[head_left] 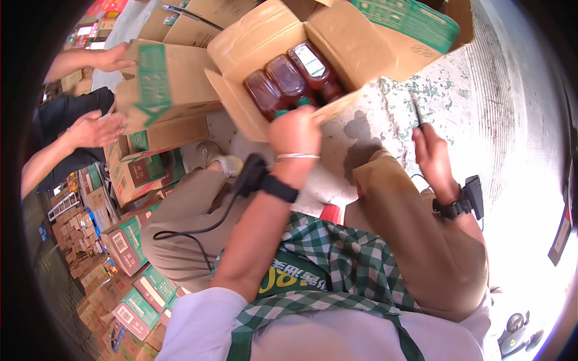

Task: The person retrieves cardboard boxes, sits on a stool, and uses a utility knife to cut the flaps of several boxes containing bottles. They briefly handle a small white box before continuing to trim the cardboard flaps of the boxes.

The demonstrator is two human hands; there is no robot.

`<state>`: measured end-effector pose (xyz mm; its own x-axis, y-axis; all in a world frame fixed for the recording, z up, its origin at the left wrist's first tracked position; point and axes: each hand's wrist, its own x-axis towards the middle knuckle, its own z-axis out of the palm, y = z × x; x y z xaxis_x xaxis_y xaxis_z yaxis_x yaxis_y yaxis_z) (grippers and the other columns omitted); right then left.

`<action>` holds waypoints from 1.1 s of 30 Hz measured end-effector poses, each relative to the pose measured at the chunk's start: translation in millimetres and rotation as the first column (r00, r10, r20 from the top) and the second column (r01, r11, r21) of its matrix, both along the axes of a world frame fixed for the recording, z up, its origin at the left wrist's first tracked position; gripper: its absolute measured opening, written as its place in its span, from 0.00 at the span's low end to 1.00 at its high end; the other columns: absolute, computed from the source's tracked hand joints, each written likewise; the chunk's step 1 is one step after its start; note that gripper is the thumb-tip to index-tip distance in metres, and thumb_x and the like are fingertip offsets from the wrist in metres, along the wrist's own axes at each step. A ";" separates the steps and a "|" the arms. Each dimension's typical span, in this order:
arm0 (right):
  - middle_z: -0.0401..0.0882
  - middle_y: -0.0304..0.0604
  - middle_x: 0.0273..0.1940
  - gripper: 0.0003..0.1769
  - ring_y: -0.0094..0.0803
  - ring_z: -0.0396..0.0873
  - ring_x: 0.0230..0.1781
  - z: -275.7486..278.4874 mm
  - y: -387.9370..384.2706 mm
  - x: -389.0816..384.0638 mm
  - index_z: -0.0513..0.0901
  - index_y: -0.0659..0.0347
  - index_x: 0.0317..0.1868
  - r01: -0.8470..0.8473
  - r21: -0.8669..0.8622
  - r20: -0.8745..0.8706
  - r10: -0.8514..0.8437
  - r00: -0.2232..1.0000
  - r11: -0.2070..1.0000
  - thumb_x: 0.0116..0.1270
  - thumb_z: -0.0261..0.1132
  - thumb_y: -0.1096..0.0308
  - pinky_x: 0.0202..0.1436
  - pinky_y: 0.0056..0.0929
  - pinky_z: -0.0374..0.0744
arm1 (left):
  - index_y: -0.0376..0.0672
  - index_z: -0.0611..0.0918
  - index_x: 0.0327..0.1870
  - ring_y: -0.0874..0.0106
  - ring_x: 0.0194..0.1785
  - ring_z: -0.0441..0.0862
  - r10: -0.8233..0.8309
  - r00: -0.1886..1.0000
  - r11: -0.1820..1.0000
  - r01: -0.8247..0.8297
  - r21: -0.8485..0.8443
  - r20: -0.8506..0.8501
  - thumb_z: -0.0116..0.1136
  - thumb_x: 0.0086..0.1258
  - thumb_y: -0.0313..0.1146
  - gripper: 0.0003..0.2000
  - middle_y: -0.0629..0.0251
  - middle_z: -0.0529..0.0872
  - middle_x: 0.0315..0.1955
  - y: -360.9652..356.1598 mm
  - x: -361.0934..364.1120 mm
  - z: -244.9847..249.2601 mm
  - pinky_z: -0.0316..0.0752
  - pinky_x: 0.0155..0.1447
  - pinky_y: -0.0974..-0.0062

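Head view: your left hand (294, 137) is clamped over the green caps of the brown bottles (290, 78), which stand in the open box (253, 42) at top centre. Your right hand (432, 157), well apart at right, grips a thin dark tool (416, 111). Another person's hands (99, 129) hold a carton (171, 81) at upper left.

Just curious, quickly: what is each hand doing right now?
Left hand: closed on the bottles in the box.
Right hand: closed around a thin dark tool.
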<state>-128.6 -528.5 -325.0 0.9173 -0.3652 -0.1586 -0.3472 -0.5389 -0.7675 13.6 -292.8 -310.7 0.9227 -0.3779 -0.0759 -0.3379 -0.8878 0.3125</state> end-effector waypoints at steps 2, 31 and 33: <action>0.70 0.46 0.15 0.14 0.31 0.70 0.14 26.7 4.1 12.1 0.71 0.64 0.32 0.121 0.137 -0.012 -0.120 0.993 0.983 0.75 0.54 0.64 0.20 0.33 0.68 | 0.41 0.85 0.36 0.52 0.31 0.83 0.032 0.997 0.977 -0.045 -0.209 -0.067 0.60 0.63 0.33 0.07 0.52 0.84 0.24 -40.5 -20.0 0.0 0.77 0.37 0.57; 0.69 0.52 0.14 0.10 0.52 0.73 0.16 41.9 14.0 -7.4 0.68 0.63 0.31 -0.579 -0.303 -0.039 0.597 0.801 0.757 0.68 0.58 0.68 0.20 0.45 0.72 | 0.42 0.79 0.38 0.55 0.29 0.81 -0.232 0.972 0.970 0.233 -0.068 0.027 0.60 0.65 0.37 0.08 0.57 0.82 0.25 22.4 -62.1 -1.8 0.74 0.32 0.58; 0.69 0.52 0.14 0.10 0.52 0.72 0.16 40.3 11.3 -6.1 0.68 0.63 0.32 -0.540 -0.312 -0.002 0.568 0.823 0.782 0.68 0.59 0.68 0.20 0.45 0.71 | 0.43 0.77 0.34 0.58 0.29 0.81 -0.263 0.964 0.963 0.265 -0.050 0.031 0.59 0.65 0.35 0.07 0.58 0.81 0.24 24.4 -59.4 -0.3 0.75 0.32 0.60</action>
<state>-134.7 -517.2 -284.8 0.9802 0.1944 -0.0382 0.1402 -0.8165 -0.5600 -45.8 -268.4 -310.9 0.7909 -0.6112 -0.0287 -0.5659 -0.7485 0.3458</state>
